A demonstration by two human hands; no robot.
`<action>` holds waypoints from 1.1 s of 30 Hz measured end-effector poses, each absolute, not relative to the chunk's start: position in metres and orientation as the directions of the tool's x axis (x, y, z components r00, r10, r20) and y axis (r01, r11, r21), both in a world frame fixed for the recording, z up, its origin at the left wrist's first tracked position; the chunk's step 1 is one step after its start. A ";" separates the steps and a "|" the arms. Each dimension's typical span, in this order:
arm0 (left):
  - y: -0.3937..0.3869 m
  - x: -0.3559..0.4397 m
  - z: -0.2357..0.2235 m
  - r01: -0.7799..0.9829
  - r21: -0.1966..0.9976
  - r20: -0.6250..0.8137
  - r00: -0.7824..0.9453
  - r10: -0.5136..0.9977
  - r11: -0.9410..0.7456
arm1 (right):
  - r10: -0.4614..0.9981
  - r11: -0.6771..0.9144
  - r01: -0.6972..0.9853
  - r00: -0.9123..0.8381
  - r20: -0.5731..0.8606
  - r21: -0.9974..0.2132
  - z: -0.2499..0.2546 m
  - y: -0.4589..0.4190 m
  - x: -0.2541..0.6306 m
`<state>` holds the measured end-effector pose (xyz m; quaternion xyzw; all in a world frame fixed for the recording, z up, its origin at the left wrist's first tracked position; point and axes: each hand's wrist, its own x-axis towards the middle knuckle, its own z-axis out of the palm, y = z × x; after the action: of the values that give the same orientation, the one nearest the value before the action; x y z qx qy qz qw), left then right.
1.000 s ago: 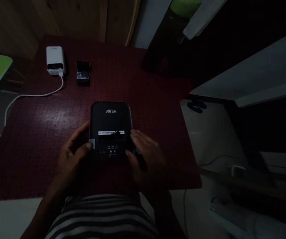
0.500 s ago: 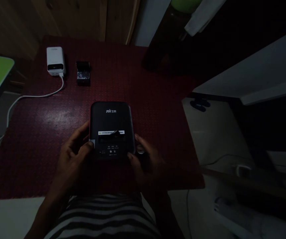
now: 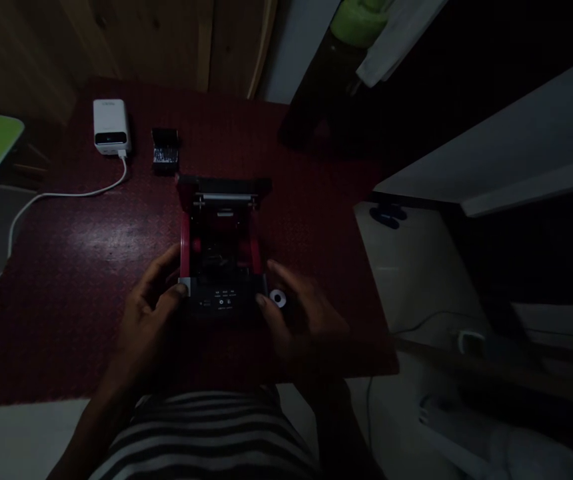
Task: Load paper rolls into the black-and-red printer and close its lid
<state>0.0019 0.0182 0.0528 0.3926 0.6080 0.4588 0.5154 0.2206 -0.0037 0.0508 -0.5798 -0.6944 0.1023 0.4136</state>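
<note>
A small black and red label printer [image 3: 222, 293] rests on the table before me with its lid [image 3: 224, 187] raised, showing a dark red inner bay. My left hand [image 3: 149, 303] grips its left front corner, the thumb on a grey tab and the fingers along the side. At the right front corner, my right hand [image 3: 301, 313] has its thumb by the printer's edge. Its index finger is stretched out, apart from the casing. Between that thumb and finger a small white roll [image 3: 277, 298] with a dark core stands beside the printer.
A white power bank [image 3: 110, 125] with a plugged-in white cable [image 3: 66, 194] lies at the back left of the red table [image 3: 306, 220]. Near it sits a small dark object with a shiny middle [image 3: 165, 150]. A tall dark bottle with a green cap [image 3: 359, 27] stands behind.
The printer's lid has swung up and back, exposing the inside. My right index finger has come off the casing, and the white roll shows more fully. My left hand has stayed in place.
</note>
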 end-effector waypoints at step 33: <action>0.018 -0.006 0.025 -0.036 0.990 -0.136 -0.072 0.988 0.134 | 0.925 0.216 0.575 0.138 0.354 -0.789 0.078 0.059 0.264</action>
<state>-0.0065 0.0178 0.0246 0.4383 0.5432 0.4909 0.5213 0.2636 0.0586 0.0785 -0.5966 -0.6284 0.1895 0.4618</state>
